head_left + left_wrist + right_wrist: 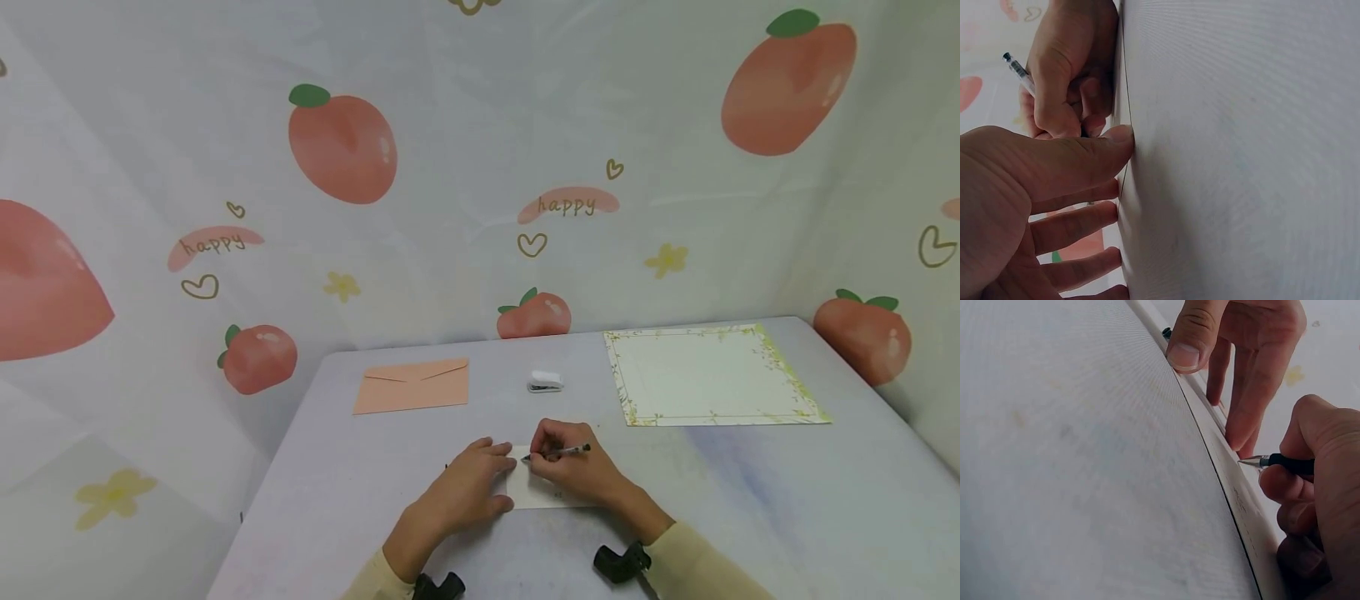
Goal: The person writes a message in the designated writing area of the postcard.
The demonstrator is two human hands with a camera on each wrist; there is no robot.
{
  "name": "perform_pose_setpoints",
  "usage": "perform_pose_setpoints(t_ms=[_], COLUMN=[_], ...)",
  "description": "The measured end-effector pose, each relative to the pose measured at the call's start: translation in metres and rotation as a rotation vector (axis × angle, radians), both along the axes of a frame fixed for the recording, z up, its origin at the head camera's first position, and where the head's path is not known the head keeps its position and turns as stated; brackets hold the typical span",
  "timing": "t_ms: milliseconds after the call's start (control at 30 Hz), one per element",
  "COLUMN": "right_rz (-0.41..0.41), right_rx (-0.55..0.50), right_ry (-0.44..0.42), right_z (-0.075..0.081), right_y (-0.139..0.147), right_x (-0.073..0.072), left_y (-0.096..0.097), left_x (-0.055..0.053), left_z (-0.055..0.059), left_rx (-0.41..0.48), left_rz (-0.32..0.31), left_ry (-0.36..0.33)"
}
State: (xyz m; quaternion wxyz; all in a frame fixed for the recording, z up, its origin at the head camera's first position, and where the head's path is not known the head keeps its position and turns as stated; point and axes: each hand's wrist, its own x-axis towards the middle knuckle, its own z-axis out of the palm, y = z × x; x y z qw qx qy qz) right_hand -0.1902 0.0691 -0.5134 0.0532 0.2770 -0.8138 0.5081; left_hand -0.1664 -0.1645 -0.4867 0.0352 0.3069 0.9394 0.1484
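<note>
Sleeves (703, 567) lead to spread left fingers (1077, 228) touching a card (535, 494) and right fingers (1282, 483) pinching a pen (574, 451).

The head view shows soft, even, slightly muted light, with faint shadows on the counter (315, 500) under the forearms (645, 512); prints (789, 90) near the backdrop's outer edges look stretched. Both wrist views are dimmer and greyer, with fine ripple patterns across the counter. A soft shadow spreads beside the left fingers (1077, 230), while deeper shadow darkens the lower right fingers (1296, 515).
</note>
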Motion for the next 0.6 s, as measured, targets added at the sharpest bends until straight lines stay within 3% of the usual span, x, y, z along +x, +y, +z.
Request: perform_pose_setpoints(t_ms=[67,133,200,233,300,367,467,600], right_rz=[0.000,0.000,-0.001,0.000,0.001,-0.005,-0.017,-0.025], right_rx=[0.003,0.000,-0.008,-0.013,-0.024,-0.026,-0.022,-0.006], right_ry=[0.007,0.012,0.017,0.018,0.019,0.020,0.012,-0.002], right_z=[0.000,0.001,0.000,0.000,0.000,0.000,0.000,0.000], right_y=[0.000,-0.001,-0.001,-0.001,0.000,0.000,0.000,-0.001], right_x=[0.000,0.000,0.000,0.000,0.000,0.000,-0.001,-0.001], left_y=[-0.003,-0.008,-0.004,-0.005,-0.004,0.000,-0.001,-0.006], left_x=[-0.004,-0.011,-0.007,-0.008,-0.005,0.001,0.000,-0.010], left_z=[-0.010,-0.028,-0.018,-0.022,-0.016,0.000,-0.001,-0.026], left_rx=[0.006,0.011,0.000,0.005,0.003,-0.004,-0.014,-0.003], left_rz=[-0.008,-0.029,-0.012,-0.020,-0.021,-0.004,-0.006,-0.017], left_ry=[0.006,0.047,0.011,0.027,0.030,-0.004,0.003,0.026])
